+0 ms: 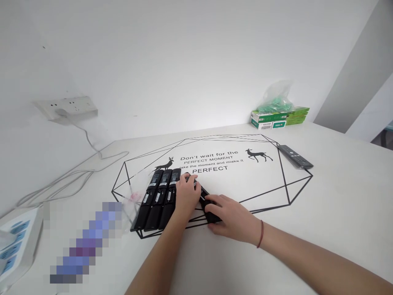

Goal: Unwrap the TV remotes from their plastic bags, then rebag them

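Note:
Three black remote controls (158, 198) lie face down side by side, their battery compartments uncovered. Just to their right, a further black remote control (212, 217) lies at a slant, held by both hands. My left hand (188, 193) is closed over its far end, with curled fingers hiding most of that part. Around the near end, the fingers and thumb of my right hand (229, 216) are wrapped. Between the hands a short dark stretch of the remote shows, but its battery area is mostly covered.
A separate remote control (295, 156) lies face up at the right. Green-and-white boxes (270, 119) with a plastic bag (278, 98) stand against the wall. Cables (89, 168) run from the wall socket (72, 107). A power strip (23, 246) and a blurred-out item (89, 241) lie left.

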`<state>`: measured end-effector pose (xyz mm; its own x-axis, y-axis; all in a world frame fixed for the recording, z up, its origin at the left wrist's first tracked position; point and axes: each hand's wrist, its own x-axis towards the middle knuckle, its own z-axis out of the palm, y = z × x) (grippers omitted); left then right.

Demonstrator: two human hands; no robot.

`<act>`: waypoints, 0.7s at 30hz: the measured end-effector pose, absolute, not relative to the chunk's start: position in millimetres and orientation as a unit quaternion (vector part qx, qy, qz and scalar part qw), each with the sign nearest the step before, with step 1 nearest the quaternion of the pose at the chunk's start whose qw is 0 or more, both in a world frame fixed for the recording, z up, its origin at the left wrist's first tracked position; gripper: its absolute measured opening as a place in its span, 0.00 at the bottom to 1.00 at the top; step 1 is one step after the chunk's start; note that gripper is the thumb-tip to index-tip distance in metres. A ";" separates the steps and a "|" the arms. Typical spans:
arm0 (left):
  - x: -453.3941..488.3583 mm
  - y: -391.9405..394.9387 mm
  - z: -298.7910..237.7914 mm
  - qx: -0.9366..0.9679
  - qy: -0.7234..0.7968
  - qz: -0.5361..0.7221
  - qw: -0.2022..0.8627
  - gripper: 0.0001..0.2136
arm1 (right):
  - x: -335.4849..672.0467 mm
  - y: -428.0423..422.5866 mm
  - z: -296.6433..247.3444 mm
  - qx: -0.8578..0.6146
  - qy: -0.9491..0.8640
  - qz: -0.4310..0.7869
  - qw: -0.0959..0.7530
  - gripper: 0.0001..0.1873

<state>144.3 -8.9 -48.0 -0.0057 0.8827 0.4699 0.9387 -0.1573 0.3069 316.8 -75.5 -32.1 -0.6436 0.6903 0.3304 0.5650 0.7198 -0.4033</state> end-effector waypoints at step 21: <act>146.7 -13.0 -30.9 -0.666 -0.669 -0.304 -0.130 0.15 | 314.2 -61.8 -42.4 -0.378 -0.865 0.148 0.295 0.16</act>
<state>146.7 -13.0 -30.9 -0.0788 0.9696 0.2316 0.8119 -0.0724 0.5792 314.2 -61.8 -42.4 -0.5402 0.7412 0.3986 0.5670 0.6705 -0.4785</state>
